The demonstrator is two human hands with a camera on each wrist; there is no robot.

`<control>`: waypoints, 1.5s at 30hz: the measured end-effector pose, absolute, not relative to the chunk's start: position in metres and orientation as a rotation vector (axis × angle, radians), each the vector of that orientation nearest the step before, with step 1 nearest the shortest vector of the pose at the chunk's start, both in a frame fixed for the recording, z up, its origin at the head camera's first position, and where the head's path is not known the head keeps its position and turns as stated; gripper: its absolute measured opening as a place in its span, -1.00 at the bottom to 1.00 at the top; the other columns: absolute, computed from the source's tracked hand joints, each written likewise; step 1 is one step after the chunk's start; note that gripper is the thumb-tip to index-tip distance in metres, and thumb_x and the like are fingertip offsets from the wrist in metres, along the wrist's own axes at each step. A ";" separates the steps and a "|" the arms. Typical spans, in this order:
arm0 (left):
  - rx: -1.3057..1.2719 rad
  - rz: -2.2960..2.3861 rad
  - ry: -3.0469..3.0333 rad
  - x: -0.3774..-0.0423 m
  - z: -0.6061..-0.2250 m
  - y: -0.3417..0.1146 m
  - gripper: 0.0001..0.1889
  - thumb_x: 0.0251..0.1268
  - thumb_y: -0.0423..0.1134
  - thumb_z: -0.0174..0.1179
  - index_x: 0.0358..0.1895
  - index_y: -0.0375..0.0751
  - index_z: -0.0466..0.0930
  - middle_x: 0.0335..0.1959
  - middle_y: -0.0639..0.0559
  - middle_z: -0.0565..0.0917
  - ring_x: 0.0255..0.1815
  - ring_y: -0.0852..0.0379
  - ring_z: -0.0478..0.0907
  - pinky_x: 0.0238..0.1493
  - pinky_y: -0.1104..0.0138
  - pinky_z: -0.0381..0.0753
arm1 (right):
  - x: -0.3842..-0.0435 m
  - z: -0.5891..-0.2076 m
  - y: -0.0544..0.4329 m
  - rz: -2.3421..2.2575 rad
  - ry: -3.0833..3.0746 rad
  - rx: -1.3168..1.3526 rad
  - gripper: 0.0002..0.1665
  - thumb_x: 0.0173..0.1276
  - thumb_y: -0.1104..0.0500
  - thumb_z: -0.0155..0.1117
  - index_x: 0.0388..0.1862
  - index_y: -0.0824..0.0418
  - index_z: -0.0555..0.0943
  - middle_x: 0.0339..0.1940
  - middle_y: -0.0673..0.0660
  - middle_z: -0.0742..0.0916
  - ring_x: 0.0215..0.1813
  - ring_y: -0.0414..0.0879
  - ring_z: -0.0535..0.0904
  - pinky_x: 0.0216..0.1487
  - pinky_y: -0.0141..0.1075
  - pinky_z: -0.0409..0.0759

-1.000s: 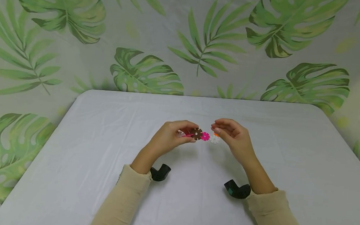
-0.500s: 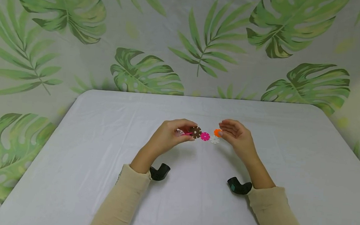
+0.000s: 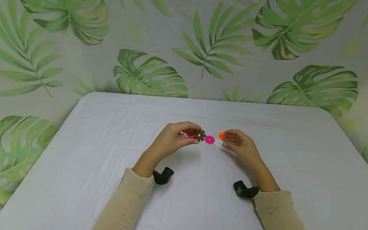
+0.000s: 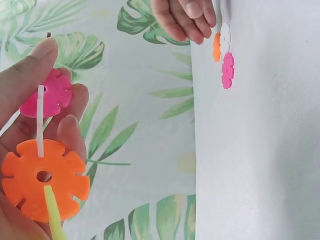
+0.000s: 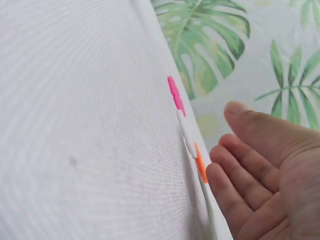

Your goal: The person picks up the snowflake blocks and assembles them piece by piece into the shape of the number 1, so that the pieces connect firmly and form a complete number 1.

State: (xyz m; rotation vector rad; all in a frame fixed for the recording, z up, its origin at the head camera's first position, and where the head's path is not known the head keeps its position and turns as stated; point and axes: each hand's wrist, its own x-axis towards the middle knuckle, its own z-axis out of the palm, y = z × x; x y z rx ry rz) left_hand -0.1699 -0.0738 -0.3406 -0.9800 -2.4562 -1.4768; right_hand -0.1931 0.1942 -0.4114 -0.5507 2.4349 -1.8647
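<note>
My left hand [image 3: 174, 137] holds a linked string of notched plastic discs above the table. A brown disc [image 3: 200, 135] shows at its fingertips, and a pink disc [image 4: 50, 97] is among its fingers. Below hangs a large orange disc [image 4: 44, 176], joined by a white disc seen edge-on [image 4: 40, 120], with a yellow disc [image 4: 54, 212] stuck into it. Three loose discs lie together on the table: one pink [image 3: 209, 139], one white [image 3: 218, 142], one orange [image 4: 216, 47]. Beside the orange one, my right hand [image 3: 240, 145] has loosely bent fingers and holds nothing; whether its fingertips touch the disc I cannot tell.
A white cloth covers the table [image 3: 197, 207]; its far edge meets a leaf-printed backdrop [image 3: 158, 22]. Black wrist cameras stick out inward from the left wrist [image 3: 163, 176] and the right wrist [image 3: 245, 189].
My right hand first drew back to the right, uncovering the loose orange disc, then came down closer beside it. My left hand stays nearly still with its discs.
</note>
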 end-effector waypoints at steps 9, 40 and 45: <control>-0.978 -1.472 -2.457 -0.171 -0.342 -0.074 -0.62 -0.06 -0.31 0.36 -0.07 -0.15 0.59 -0.26 0.11 0.64 -0.26 0.33 0.51 -0.28 0.45 0.52 | -0.196 -0.418 0.195 -1.729 2.521 -0.581 -0.53 0.15 0.36 0.27 0.05 0.43 0.41 -0.04 0.34 0.57 -0.02 0.13 0.51 -0.03 -0.41 0.46; -0.974 -1.492 -2.472 -0.172 -0.343 -0.073 -0.62 -0.05 -0.30 0.35 -0.07 -0.12 0.59 -0.25 0.16 0.63 -0.25 0.32 0.51 -0.29 0.43 0.53 | -0.195 -0.419 0.185 -1.352 2.731 -0.524 -0.50 0.15 0.29 0.30 0.09 0.28 0.43 -0.04 0.15 0.60 -0.01 0.00 0.44 0.01 -0.13 0.37; -0.974 -1.496 -2.476 -0.171 -0.343 -0.073 -0.62 -0.05 -0.30 0.35 -0.06 -0.13 0.59 -0.25 0.15 0.63 -0.25 0.31 0.51 -0.28 0.44 0.53 | -0.194 -0.418 0.185 -1.260 2.767 -0.490 -0.49 0.14 0.24 0.32 0.09 0.30 0.47 -0.06 0.18 0.56 -0.05 0.01 0.42 -0.01 -0.13 0.39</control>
